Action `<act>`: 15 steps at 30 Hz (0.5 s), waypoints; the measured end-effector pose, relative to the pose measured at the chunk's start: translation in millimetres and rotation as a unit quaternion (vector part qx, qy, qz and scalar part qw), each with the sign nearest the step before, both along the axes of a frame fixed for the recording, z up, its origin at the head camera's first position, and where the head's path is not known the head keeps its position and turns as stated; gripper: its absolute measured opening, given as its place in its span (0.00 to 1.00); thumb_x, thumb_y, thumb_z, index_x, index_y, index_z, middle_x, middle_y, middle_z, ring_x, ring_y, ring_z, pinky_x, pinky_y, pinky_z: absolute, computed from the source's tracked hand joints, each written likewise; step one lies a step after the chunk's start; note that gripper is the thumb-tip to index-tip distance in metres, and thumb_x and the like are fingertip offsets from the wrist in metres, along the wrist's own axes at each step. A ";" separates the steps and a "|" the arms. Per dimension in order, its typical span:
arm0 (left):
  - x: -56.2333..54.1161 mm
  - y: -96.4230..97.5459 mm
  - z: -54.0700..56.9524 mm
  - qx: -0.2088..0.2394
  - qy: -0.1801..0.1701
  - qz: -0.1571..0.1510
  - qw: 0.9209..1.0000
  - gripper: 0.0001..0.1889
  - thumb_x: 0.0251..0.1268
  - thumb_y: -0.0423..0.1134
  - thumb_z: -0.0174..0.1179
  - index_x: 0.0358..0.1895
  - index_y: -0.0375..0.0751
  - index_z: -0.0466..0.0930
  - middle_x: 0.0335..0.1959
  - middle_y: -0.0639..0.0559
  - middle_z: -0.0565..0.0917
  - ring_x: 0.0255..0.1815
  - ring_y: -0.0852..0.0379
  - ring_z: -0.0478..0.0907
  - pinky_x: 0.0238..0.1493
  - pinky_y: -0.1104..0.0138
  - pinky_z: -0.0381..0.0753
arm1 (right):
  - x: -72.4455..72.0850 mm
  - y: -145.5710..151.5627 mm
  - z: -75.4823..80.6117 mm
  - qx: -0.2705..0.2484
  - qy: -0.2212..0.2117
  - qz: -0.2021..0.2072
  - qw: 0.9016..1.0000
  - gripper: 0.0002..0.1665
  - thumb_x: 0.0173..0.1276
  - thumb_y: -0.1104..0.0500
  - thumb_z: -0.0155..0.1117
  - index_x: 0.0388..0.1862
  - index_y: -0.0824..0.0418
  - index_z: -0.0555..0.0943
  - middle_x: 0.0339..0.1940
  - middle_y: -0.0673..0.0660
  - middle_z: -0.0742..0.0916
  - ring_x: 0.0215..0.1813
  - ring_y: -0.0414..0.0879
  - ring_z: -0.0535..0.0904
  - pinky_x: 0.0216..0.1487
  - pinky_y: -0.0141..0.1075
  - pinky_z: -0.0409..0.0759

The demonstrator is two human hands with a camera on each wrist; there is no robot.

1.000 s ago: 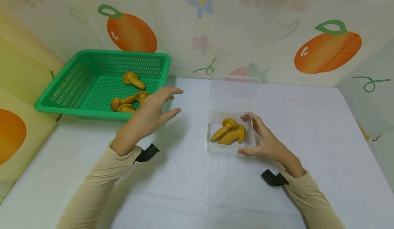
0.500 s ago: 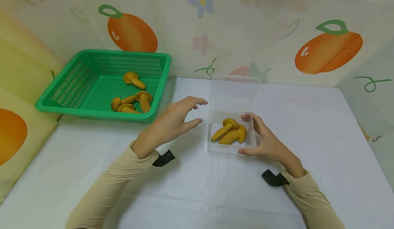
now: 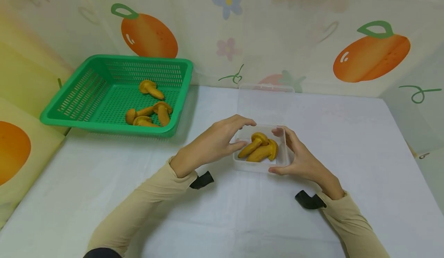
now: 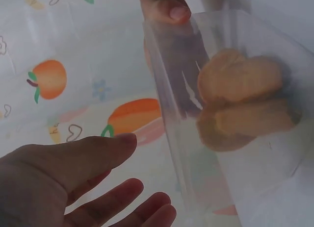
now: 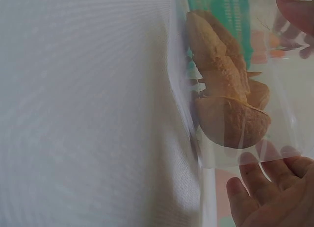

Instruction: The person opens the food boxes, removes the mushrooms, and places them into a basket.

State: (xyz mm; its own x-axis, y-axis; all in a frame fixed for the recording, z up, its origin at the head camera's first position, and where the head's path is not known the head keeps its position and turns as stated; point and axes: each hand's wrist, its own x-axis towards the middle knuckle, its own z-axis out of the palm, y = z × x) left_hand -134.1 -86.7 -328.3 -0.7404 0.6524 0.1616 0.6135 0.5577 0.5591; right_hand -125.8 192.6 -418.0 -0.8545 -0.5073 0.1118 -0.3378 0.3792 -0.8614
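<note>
In the head view a clear plastic box stands on the table with its lid folded back. Two yellow-brown mushrooms lie inside, one partly over the other. My right hand grips the box's right side, thumb at the front corner and fingers toward the back. At the left side, my left hand reaches over the rim with thumb and fingers spread. The left wrist view shows the left hand holding nothing, with the box beside it; whether it touches the box I cannot tell.
A green slotted basket stands at the back left, with several more mushrooms in it. A cloth printed with oranges hangs behind the white-covered table. Dark pieces stick out at both cuffs.
My left hand has moved right from beside the green basket to the plastic box, its fingers still spread. The right hand, the box and the mushrooms have stayed in place.
</note>
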 end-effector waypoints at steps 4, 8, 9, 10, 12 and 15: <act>-1.6 8.5 -2.0 -0.008 -0.023 -0.008 1.000 0.26 0.66 0.35 0.65 0.67 0.43 0.71 0.62 0.51 0.78 0.57 0.55 0.77 0.57 0.64 0.80 | 0.0 0.5 0.0 -0.002 0.001 0.002 1.000 0.67 0.46 0.64 0.84 0.78 0.58 0.50 0.72 0.65 0.67 0.75 0.60 0.59 0.75 0.66 0.51; -4.1 17.7 -5.4 -0.018 -0.041 -0.017 0.999 0.26 0.67 0.36 0.64 0.67 0.42 0.71 0.63 0.50 0.77 0.57 0.55 0.77 0.60 0.64 0.79 | 0.0 1.1 -0.7 -0.007 0.004 0.004 1.000 0.67 0.46 0.64 0.83 0.78 0.59 0.50 0.72 0.65 0.67 0.75 0.60 0.59 0.75 0.66 0.51; -4.9 20.0 -6.5 -0.022 -0.044 -0.020 0.999 0.26 0.67 0.36 0.64 0.67 0.42 0.70 0.63 0.50 0.77 0.58 0.55 0.77 0.61 0.64 0.79 | -0.1 1.1 -0.9 -0.007 0.004 0.005 1.000 0.67 0.46 0.64 0.83 0.77 0.59 0.50 0.72 0.65 0.67 0.76 0.60 0.59 0.75 0.66 0.51; -5.7 22.3 -7.6 -0.025 -0.048 -0.022 0.998 0.26 0.68 0.37 0.63 0.67 0.42 0.70 0.64 0.50 0.77 0.58 0.54 0.77 0.61 0.64 0.78 | -0.2 1.0 -1.0 -0.007 0.005 0.005 1.000 0.67 0.46 0.64 0.83 0.77 0.60 0.50 0.72 0.65 0.67 0.75 0.59 0.59 0.75 0.66 0.51; -7.5 26.7 -10.0 -0.036 -0.056 -0.026 0.997 0.26 0.67 0.37 0.64 0.68 0.43 0.70 0.65 0.50 0.76 0.59 0.54 0.77 0.61 0.64 0.78 | -0.6 0.8 -1.3 -0.009 0.004 0.005 1.000 0.66 0.46 0.65 0.83 0.77 0.61 0.50 0.72 0.65 0.67 0.75 0.59 0.59 0.75 0.66 0.51; -10.1 32.6 -12.9 -0.057 -0.061 -0.027 0.996 0.28 0.67 0.37 0.64 0.69 0.42 0.69 0.65 0.49 0.75 0.59 0.53 0.77 0.61 0.64 0.79 | -1.4 0.5 -1.5 -0.008 0.001 0.005 1.000 0.66 0.46 0.65 0.83 0.77 0.60 0.50 0.72 0.64 0.67 0.75 0.58 0.59 0.76 0.65 0.51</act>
